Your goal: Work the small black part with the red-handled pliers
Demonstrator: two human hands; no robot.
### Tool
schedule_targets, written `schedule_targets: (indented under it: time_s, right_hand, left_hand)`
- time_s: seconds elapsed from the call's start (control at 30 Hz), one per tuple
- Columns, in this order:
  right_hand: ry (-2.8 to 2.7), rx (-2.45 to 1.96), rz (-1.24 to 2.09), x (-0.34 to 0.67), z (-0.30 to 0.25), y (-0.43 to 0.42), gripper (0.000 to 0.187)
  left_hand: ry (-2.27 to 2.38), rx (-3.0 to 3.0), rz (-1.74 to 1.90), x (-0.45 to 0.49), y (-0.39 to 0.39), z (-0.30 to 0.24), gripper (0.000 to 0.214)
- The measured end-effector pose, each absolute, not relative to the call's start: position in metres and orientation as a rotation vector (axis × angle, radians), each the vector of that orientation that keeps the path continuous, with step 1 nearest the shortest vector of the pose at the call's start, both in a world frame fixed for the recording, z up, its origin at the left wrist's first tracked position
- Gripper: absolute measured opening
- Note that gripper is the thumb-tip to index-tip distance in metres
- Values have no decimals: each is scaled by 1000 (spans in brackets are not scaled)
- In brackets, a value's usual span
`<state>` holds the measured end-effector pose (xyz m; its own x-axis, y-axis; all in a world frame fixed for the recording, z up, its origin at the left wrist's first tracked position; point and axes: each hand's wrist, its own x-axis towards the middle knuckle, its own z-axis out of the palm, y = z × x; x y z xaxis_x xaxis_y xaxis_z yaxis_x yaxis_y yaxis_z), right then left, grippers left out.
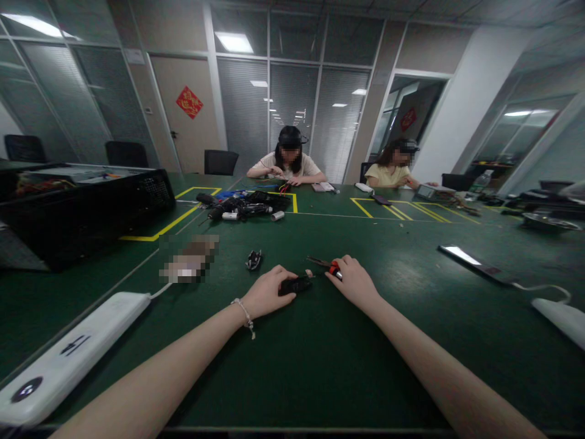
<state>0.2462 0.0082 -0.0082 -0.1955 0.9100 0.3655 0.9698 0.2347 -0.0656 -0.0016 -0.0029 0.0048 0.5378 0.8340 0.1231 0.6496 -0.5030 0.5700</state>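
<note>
Near the middle of the green table, my left hand (pixel 268 291) is closed around a small black plastic part (pixel 295 285), with a small pale piece (pixel 309 274) at its far right end. To the right, my right hand (pixel 353 281) grips red-handled pliers (pixel 336 268). Their thin dark jaws point left, just beyond the black part and apart from it as far as I can see. A small broken-looking black piece (pixel 253 260) lies on the table beyond my left hand.
A black computer case (pixel 91 213) stands at the left. Beyond my hands lies a heap of dark parts and tools (pixel 247 204). White power banks (pixel 86 347) and phones (pixel 475 263) flank my arms. Two people (pixel 292 161) sit across the table (pixel 292 378).
</note>
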Motion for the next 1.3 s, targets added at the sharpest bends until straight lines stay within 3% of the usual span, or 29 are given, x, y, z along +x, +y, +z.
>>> schedule_targets:
  time_s: [0.63, 1.3]
  right_hand:
    - [-2163, -1704, -122, 256, -24, 21, 45]
    - [-2489, -1262, -211, 234, 1, -8, 23]
  left_hand:
    - [1197, 2434, 617, -1, -7, -1, 40]
    - [1309, 2328, 775, -1, 2, -13, 32]
